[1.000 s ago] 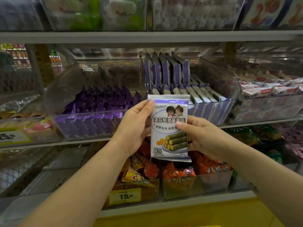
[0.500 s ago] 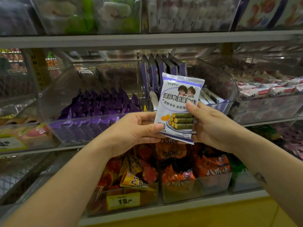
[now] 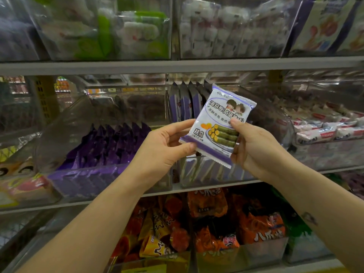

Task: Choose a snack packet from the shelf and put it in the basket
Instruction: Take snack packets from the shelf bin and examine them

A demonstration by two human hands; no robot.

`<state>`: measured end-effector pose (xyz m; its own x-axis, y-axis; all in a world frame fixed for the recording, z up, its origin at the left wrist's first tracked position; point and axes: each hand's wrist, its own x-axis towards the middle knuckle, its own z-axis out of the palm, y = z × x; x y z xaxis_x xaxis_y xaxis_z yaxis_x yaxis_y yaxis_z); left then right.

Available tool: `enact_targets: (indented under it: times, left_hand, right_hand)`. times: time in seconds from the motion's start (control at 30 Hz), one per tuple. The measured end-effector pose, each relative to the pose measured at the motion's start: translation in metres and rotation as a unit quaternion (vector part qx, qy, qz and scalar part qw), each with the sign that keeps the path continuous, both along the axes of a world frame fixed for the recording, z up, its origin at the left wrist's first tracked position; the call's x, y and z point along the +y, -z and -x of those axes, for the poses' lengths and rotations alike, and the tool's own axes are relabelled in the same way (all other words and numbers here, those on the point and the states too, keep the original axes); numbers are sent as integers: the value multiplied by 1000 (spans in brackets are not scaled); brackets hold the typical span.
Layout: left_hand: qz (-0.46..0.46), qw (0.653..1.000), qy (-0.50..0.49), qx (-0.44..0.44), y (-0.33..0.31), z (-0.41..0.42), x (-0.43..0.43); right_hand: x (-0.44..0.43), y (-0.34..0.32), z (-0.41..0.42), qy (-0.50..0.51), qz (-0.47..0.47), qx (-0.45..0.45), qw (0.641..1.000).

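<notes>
Now packet (image 3: 215, 123) tilted further | left hand (image 3: 164, 149), right hand (image 3: 254, 148) — both pinch it

The seaweed-roll snack packet (image 3: 215, 117) is a flat, sealed pouch, white with lavender bands and crimped ends. Its printed front, which faces the camera, shows dark Chinese lettering, two cartoon children and green rolls with yellow centres on a plate. It is held in the air in front of the middle tier of the shelf (image 3: 177, 66), tilted with its top toward the upper right. The left hand (image 3: 163, 146) pinches its lower left corner and the right hand (image 3: 254, 148) pinches its right edge.
</notes>
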<state>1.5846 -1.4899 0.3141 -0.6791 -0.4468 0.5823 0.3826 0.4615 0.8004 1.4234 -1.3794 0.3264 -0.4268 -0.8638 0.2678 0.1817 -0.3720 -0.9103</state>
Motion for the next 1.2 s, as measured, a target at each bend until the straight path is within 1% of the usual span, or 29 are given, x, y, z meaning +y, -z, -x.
enact_targets:
  times: [0.17,0.3,0.37,0.47,0.53,0.57,0.63,0.73,0.83,0.93,1.0,1.07,1.1,1.13,1.2]
  left_hand:
    - [37,998,-38,27,-2,4,-5]
    - [63,995,-73,34,-4,8,-6]
    - [61,995,-66,51,-5,10,-7]
    - [60,994,-61,67,-5,11,-7]
    - [96,990,-86,58,-5,10,-2]
    - [135,984,-109,49,-5,10,1]
    - [217,963,-153,35,-4,9,7]
    - [289,936,-204,8,1,14,15]
    - [374,876,-304,-16,9,23,23]
    - [421,827,-372,0,13,33,30]
    - [446,808,-385,24,13,35,32]
    - [459,803,-375,63,12,34,32]
    - [458,806,-366,83,12,32,32]
    - [448,816,-351,101,12,30,34]
    - [390,857,-311,131,11,26,37]
  right_hand:
    - [-11,-5,4,1,-3,-10,1000]
    - [-13,-10,8,-32,-5,-14,999]
    - [-13,-12,10,-54,-12,-5,998]
    - [-12,-13,11,-74,3,2,997]
    - [-12,-13,11,-71,15,0,997]
    - [-12,-13,11,-68,21,-4,997]
    - [-12,-13,10,-63,31,-12,997]
    - [-9,-11,8,-62,52,-24,996]
    - [-4,-11,7,-54,72,-32,995]
    - [1,-8,1,-47,78,-17,996]
    - [5,-4,-2,-47,84,-3,995]
    - [9,-2,-5,-48,86,14,995]
    - [12,-1,-5,-46,83,25,995]
    - [14,0,-5,-42,75,37,996]
    - [18,1,-3,-18,64,46,997]
